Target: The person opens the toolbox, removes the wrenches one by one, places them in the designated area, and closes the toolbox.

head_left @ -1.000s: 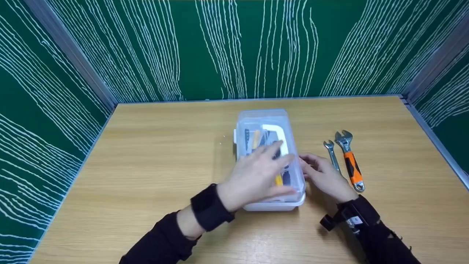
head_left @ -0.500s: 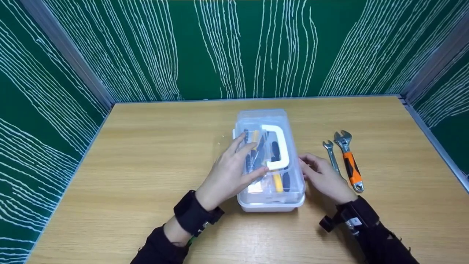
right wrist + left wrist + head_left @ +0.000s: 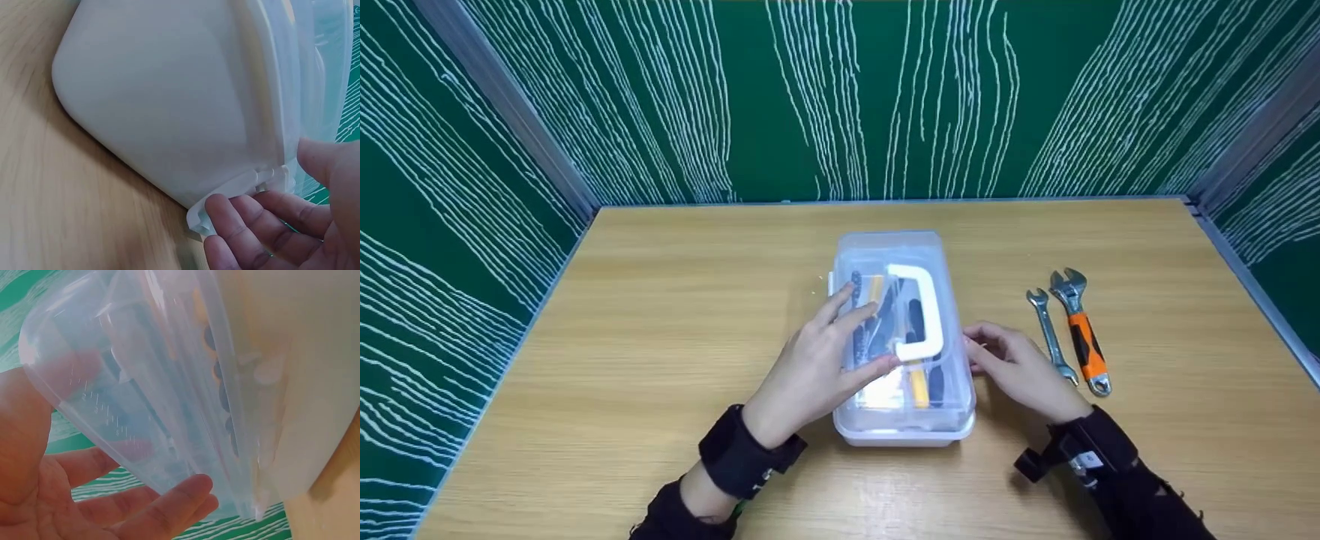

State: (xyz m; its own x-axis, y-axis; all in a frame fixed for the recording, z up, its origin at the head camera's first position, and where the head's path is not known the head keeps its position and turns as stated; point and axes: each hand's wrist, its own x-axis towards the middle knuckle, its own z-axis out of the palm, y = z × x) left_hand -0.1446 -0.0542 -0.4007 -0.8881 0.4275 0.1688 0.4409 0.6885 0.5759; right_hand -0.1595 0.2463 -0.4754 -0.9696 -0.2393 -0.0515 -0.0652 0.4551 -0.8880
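A toolbox with a clear lid [image 3: 885,247] and a white base [image 3: 157,90] stands on the table, hand tools showing through the plastic. Its white handle [image 3: 931,311] is on top of the lid. My left hand [image 3: 817,360] rests on the lid's left part, fingers spread, thumb near the handle's lower end. In the left wrist view, its fingers show against the clear lid [image 3: 129,410]. At the box's right side my right hand [image 3: 1024,367] has its curled fingers on a white latch [image 3: 230,188], thumb against the lid's edge.
Right of the box lie a small open-end wrench [image 3: 1048,330] and an adjustable wrench [image 3: 1084,334] with an orange and black handle. Green walls [image 3: 780,105] with white streaks border the wooden table [image 3: 697,300].
My left hand has come from over the middle of the lid to its left part. The toolbox has shifted slightly nearer and leftward. My right hand stays at its right side.
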